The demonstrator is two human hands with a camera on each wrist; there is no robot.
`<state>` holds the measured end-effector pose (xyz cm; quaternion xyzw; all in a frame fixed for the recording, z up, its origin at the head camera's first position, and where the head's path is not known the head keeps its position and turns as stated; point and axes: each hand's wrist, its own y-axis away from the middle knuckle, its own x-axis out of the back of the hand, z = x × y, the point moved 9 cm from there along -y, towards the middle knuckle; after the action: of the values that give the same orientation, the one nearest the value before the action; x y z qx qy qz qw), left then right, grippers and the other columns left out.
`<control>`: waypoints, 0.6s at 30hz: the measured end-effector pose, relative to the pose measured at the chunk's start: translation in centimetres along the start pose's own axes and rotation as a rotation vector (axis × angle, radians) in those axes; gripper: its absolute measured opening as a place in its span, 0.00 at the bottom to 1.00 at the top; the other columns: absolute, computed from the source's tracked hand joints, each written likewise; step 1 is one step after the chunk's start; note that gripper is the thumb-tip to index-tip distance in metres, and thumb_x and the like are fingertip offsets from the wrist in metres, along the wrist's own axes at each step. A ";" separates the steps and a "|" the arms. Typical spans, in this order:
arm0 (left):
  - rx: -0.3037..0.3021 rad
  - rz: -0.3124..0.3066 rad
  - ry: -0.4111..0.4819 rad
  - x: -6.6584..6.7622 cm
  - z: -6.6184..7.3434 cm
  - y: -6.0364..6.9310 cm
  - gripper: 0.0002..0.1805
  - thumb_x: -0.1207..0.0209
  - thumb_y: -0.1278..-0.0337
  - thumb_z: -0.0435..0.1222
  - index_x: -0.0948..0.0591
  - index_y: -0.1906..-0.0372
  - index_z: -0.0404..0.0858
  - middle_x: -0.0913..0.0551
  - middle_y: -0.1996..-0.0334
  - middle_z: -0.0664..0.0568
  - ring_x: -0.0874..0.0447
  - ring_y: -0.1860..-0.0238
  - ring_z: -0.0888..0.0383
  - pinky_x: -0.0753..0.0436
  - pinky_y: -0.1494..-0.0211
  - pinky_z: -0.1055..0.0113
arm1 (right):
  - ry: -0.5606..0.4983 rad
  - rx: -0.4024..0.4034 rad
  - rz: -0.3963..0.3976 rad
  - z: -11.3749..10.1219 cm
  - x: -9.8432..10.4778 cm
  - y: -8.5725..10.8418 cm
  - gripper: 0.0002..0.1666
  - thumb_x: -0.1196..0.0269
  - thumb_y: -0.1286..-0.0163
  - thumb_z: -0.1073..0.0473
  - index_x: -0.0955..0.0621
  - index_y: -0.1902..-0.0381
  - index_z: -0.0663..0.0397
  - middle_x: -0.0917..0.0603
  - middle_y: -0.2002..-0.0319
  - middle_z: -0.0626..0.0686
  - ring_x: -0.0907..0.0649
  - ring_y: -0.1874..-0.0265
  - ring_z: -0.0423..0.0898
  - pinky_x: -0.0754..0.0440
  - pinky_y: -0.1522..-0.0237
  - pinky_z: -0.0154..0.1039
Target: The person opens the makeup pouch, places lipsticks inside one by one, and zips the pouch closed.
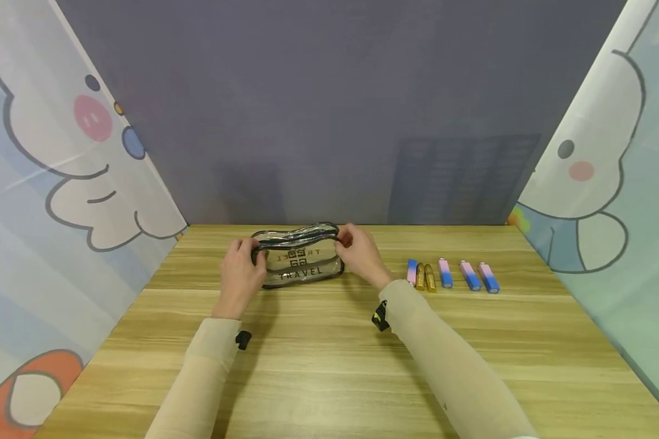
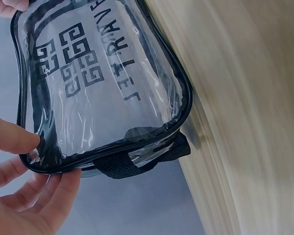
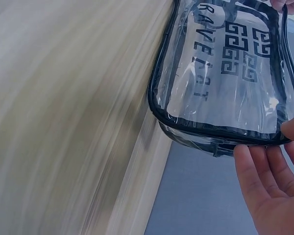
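A clear plastic travel pouch (image 1: 302, 262) with black piping and the printed word TRAVEL stands upright on the table, its top side facing up. My left hand (image 1: 240, 274) pinches the pouch's upper left corner, thumb on the front and fingers behind. At the upper right corner my right hand (image 1: 360, 253) pinches the edge the same way. A black fabric strap (image 2: 137, 161) shows on the pouch's end in the left wrist view. Through the clear walls I see no contents.
Right of the pouch lie several pink-and-blue batteries (image 1: 445, 273) and two gold batteries (image 1: 430, 278), in a loose row on the wooden table (image 1: 318, 366). A dark grey panel (image 1: 329, 110) rises at the back, with cartoon-printed curtains (image 1: 582, 152) on both sides.
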<state>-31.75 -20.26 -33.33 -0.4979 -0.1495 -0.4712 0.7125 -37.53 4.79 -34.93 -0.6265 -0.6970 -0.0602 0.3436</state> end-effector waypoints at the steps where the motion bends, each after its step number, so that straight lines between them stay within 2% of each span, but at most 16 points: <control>1: -0.004 0.000 0.005 -0.1 0.1 0.0 0.10 0.39 0.33 0.32 0.20 0.53 0.29 0.21 0.56 0.34 0.21 0.57 0.36 0.21 0.55 0.43 | 0.001 0.000 0.003 0.1 0.2 0.1 0.03 0.37 0.29 0.63 0.21 0.59 0.55 0.18 0.65 0.52 0.19 0.64 0.48 0.20 0.60 0.44; 9: -0.018 -0.016 0.029 -1.2 0.8 -0.2 0.09 0.39 0.33 0.31 0.20 0.53 0.30 0.21 0.55 0.35 0.20 0.56 0.38 0.20 0.54 0.45 | 0.012 0.007 0.015 0.7 1.3 0.6 0.03 0.36 0.31 0.64 0.22 0.61 0.55 0.18 0.66 0.52 0.19 0.66 0.48 0.20 0.61 0.44; 18: -0.042 -0.013 0.023 -1.8 2.0 -0.4 0.10 0.39 0.34 0.31 0.19 0.53 0.30 0.21 0.55 0.36 0.20 0.57 0.38 0.19 0.55 0.46 | 0.016 -0.017 0.039 1.3 2.5 1.2 0.04 0.36 0.32 0.64 0.21 0.61 0.56 0.18 0.66 0.53 0.19 0.66 0.48 0.19 0.61 0.43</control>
<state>-32.42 -17.62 -33.40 -0.5066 -0.1347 -0.4847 0.7002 -36.94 7.75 -34.97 -0.6425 -0.6813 -0.0645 0.3448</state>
